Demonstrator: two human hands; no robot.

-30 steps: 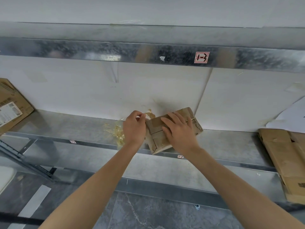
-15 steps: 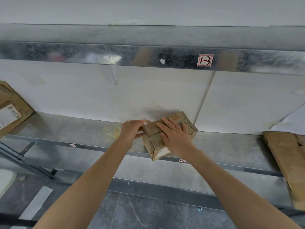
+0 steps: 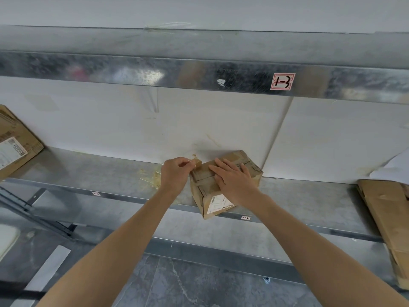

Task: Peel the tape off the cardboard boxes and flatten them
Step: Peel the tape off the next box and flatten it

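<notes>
My left hand [image 3: 176, 173] pinches tape [image 3: 196, 163] lifted at box [image 3: 212, 191] top's left end; strip runs rightward under my flat right hand [image 3: 234, 181], pressing box on shelf [image 3: 93, 173] edge. Pull likely goes leftward, away.

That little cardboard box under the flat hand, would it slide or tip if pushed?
Probably slides easily: the small cardboard box sits on a smooth metal shelf. It may tip forward, since one corner overhangs the shelf edge. The right hand pressing flat on it hints it is light.
</notes>
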